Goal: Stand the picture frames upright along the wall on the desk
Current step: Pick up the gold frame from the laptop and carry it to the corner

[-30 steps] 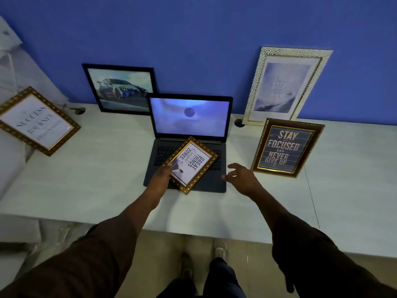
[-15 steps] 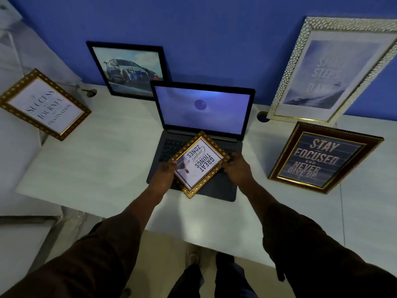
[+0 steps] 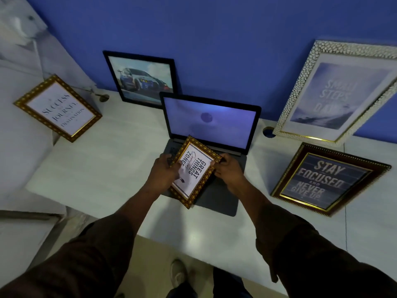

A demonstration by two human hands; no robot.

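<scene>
A small gold-framed picture (image 3: 194, 171) reading "Great Things... Zones" is held over the laptop keyboard. My left hand (image 3: 165, 172) grips its left edge and my right hand (image 3: 228, 171) grips its right edge. A black-framed car picture (image 3: 141, 79) leans upright against the blue wall. A white-and-gold "Small Steps" frame (image 3: 337, 93) leans on the wall at the right. A dark "Stay Focused" frame (image 3: 328, 179) lies in front of it on the desk (image 3: 111, 160). A gold "Success... Journey" frame (image 3: 58, 108) sits at the desk's left end.
An open laptop (image 3: 210, 123) stands mid-desk before the wall. Cable holes (image 3: 268, 132) are cut in the desk near the wall on both sides. A white partition (image 3: 19, 67) rises at the left. My shoes show on the floor below the desk edge.
My right hand came in from the desk and took hold of the small frame's right edge. The frame has lifted slightly and my head has moved closer to the desk.
</scene>
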